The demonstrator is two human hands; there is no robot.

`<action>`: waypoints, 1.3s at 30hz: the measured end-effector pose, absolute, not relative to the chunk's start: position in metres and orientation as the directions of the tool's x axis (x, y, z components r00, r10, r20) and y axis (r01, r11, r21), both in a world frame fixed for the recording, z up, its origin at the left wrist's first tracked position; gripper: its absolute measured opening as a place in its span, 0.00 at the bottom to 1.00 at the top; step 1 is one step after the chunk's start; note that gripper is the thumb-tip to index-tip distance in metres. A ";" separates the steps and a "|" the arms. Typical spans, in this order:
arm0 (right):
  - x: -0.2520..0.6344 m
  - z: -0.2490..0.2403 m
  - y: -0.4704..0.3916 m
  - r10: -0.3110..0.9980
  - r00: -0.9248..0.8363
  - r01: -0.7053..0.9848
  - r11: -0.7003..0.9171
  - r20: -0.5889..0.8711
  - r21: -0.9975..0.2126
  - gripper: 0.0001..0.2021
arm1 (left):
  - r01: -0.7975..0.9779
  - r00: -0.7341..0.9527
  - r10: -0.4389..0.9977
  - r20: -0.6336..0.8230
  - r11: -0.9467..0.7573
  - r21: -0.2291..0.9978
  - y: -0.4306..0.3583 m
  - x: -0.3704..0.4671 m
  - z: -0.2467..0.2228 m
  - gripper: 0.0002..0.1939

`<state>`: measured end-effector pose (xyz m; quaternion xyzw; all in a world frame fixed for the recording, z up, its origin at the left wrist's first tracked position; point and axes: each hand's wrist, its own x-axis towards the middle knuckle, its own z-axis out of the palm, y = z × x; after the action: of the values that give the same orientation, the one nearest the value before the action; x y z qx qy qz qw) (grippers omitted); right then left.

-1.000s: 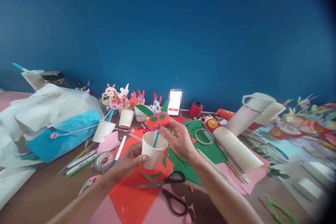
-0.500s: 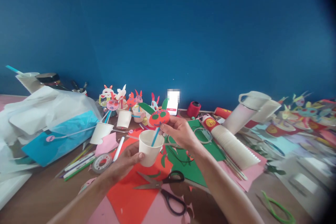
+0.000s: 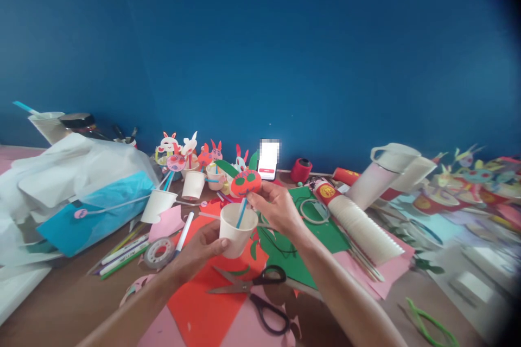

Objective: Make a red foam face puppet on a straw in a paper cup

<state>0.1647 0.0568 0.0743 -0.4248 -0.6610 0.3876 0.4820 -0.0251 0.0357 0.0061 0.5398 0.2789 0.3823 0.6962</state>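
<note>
My left hand [image 3: 205, 246] is wrapped round a white paper cup [image 3: 236, 244], thumb on its near side. A blue straw [image 3: 242, 212] stands inside the cup, leaning slightly right. On top of the straw is an orange paper face [image 3: 246, 183] with green eyes and long green ears. The fingers of my right hand [image 3: 274, 203] pinch the face at its lower right edge, by the top of the straw. Open scissors [image 3: 248, 286] with black handles lie below the cup, on orange paper [image 3: 211, 309].
Finished cup figures [image 3: 193, 184] stand at the back left, near a phone [image 3: 267, 160]. Tape [image 3: 158, 252] and markers [image 3: 124, 255] lie left. Green paper [image 3: 301, 260], a stack of cups [image 3: 362, 227] and a white jug [image 3: 378, 173] are on the right.
My left hand and the cup have shifted slightly to the right, closer under the orange face. My right hand has barely moved and still pinches the face.
</note>
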 end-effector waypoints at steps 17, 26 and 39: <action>0.168 0.084 0.057 0.907 -0.115 0.096 0.415 0.404 -0.905 0.12 | -0.209 0.606 0.796 -0.005 0.166 0.964 0.037 -0.030 0.005 0.26; 0.165 0.077 0.062 0.948 -0.039 -0.081 0.311 0.315 -0.947 0.05 | -0.216 0.610 0.793 -0.006 0.174 0.961 0.038 -0.030 0.001 0.26; 0.176 0.079 0.068 0.957 0.020 -0.348 0.278 0.289 -0.895 0.02 | -0.245 0.592 0.806 -0.011 0.193 0.950 0.038 -0.029 0.003 0.23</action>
<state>0.1757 0.0685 0.0795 -0.3174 -0.4793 0.5101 0.6398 -0.0295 0.0375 0.0028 0.5216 0.2690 0.3627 0.7239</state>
